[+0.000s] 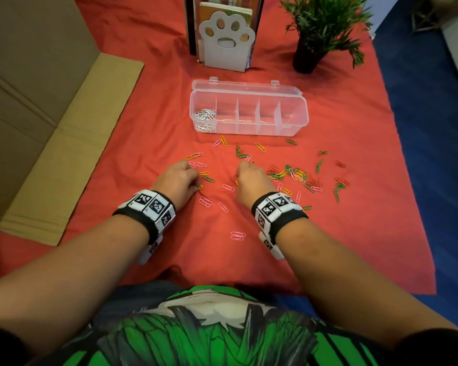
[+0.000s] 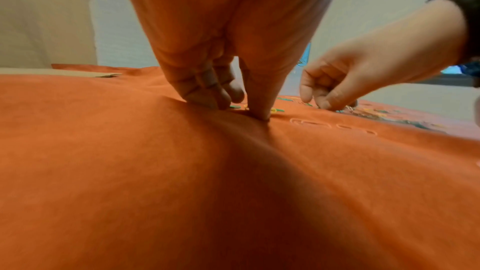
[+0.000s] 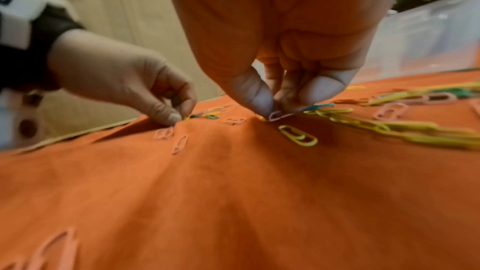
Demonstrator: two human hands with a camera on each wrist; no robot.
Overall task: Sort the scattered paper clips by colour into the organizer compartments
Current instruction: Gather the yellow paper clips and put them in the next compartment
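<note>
Head view: our clear organizer (image 1: 249, 112) sits open on the red cloth (image 1: 143, 128), white clips (image 1: 204, 119) in its leftmost compartment. Nearer us than the organizer, coloured paper clips (image 1: 294, 175) lie scattered. Our right hand (image 3: 280, 48) pinches a pink clip (image 3: 276, 115); our left hand (image 1: 179, 178) presses curled fingertips (image 2: 259, 108) onto the cloth, grip unclear.

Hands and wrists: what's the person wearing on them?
Bare forearms, no gloves. Left hand and right hand each have a black wristband carrying white blocks printed with black square code markers. A white camera unit hangs under each wrist.
</note>
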